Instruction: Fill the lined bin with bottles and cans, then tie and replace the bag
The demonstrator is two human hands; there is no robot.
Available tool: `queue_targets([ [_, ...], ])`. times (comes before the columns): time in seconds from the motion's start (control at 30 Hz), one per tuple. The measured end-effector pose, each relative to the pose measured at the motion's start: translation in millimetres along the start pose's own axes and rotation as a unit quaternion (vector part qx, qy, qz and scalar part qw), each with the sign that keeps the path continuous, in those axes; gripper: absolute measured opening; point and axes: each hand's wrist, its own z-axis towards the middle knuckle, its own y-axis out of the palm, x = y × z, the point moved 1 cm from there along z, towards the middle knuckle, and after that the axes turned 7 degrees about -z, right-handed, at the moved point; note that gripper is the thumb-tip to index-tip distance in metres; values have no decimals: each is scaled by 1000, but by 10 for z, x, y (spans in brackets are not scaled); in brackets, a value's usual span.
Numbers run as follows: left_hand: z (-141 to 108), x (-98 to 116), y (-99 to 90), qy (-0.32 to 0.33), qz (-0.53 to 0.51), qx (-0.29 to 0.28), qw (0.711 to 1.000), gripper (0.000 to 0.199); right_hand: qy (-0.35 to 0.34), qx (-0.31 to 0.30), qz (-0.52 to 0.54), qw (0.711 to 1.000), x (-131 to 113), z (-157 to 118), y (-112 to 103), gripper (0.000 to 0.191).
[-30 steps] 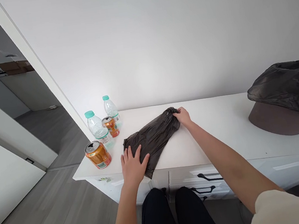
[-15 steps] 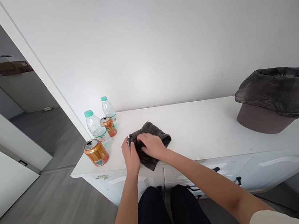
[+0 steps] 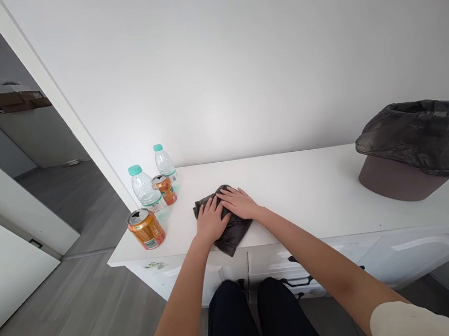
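A crumpled black plastic bag (image 3: 232, 240) lies folded on the white cabinet top, its near corner reaching the front edge. My left hand (image 3: 212, 222) presses flat on its left part, fingers stretched out. Beside it, my right hand (image 3: 239, 202) rests flat on the bag's upper right part, also with straight fingers. The two hands nearly meet over the middle and hide much of the bag. Left of them stand an orange drink can (image 3: 147, 230) and a smaller-looking orange can (image 3: 165, 189), both opened on top.
Two clear bottles, a nearer bottle (image 3: 144, 189) and a farther bottle (image 3: 165, 162), stand upright by the cans with green caps on. A bin lined with a black bag (image 3: 414, 137) sits at the right end of the cabinet top (image 3: 306, 196). Behind rises a wall (image 3: 256, 64).
My fingers, which were gripping and bunching the bag, have spread out flat on top of it. The bag looks flatter. Cans and bottles stay where they were.
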Motion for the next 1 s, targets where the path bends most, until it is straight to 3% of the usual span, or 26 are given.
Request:
queue_targets([
  [0.1, 32, -85, 87, -12, 24, -38, 999, 60, 7, -57, -44, 997, 74, 27, 115, 61],
  [0.37, -6, -148, 192, -28, 32, -10, 999, 65, 17, -59, -78, 995, 204, 43, 233, 65],
  [0.6, -56, -124, 147, -44, 18, 49, 998, 60, 30, -98, -53, 993, 55, -87, -24, 65],
  [0.73, -364, -61, 60, 41, -1, 141, 989, 58, 17, -15, 24, 999, 91, -432, -213, 67],
  [0.8, -583, -30, 53, 103, -16, 124, 987, 69, -8, -10, 45, 999, 166, -623, -242, 71],
  [0.9, -820, -37, 110, 137, -9, 44, 990, 85, -31, -71, 26, 997, 291, -843, -221, 77],
  [1.0, -901, -125, 175, 137, -2, -8, 990, 61, -49, -94, -9, 994, 350, -1011, -203, 81],
])
